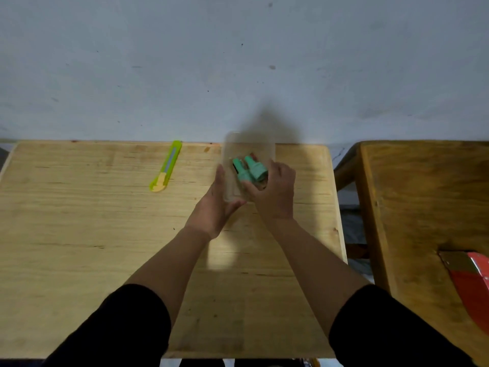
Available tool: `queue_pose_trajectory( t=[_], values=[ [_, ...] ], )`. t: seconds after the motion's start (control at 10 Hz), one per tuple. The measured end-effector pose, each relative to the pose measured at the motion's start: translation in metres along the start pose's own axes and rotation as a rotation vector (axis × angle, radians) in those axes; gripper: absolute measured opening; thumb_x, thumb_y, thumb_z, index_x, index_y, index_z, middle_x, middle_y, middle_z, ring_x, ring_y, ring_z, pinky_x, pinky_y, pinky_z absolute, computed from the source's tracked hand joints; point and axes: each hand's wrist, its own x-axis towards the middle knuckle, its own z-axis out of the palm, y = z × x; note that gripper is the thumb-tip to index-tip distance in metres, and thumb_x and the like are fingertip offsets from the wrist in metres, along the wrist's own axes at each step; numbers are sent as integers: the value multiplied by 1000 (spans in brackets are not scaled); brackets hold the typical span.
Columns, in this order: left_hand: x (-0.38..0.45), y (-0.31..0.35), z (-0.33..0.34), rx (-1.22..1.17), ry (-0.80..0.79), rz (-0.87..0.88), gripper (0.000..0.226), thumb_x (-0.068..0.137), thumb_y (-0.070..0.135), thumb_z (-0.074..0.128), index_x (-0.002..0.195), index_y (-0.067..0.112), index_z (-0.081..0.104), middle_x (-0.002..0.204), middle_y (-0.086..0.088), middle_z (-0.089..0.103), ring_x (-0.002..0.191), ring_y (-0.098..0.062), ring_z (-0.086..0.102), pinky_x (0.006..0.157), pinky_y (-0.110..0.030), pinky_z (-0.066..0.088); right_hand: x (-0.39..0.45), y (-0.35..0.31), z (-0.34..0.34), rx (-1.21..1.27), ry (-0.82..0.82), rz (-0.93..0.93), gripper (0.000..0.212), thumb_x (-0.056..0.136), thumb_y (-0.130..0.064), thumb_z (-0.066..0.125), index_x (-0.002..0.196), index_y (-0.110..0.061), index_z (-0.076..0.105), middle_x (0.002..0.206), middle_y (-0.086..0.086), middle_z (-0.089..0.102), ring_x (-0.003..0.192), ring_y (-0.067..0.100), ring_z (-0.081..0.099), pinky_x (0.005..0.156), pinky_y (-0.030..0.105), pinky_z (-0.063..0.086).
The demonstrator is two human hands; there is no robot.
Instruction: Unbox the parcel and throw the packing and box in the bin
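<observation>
Above the far right part of the wooden table (105,234) | clear plastic pack (247,154) with two green-capped items (250,170) held between both hands | left hand (215,205) cupped on its left side | right hand (275,192) gripping its right side | yellow-green utility knife (166,166) lying well left | red box (473,282) on the neighbouring table (412,197)

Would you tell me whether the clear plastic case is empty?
Not empty: two green-capped items show through the clear case.
</observation>
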Motion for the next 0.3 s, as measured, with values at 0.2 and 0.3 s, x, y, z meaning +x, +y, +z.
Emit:
queue_pose_trajectory(
  t=[0.2, 0.3],
  values=[
    [-1, 5, -5, -8, -49, 40, 100, 85, 34, 60, 142, 32, -22, 156, -2, 20, 134, -21, 38, 107, -35, 30, -8, 3, -6, -44, -31, -52, 41, 88, -25, 57, 123, -3, 55, 113, 17, 61, 109, 30, 45, 86, 28, 34],
    [-17, 11, -8, -109, -65, 23, 91, 87, 27, 61, 147, 21, -8, 150, 2, 26, 134, -14, 31, 108, -26, 24, -28, 5, -16, 31, 8, 19, 33, 89, -19, 56, 118, -3, 58, 111, 16, 60, 104, 27, 52, 82, 26, 37]
  ],
)
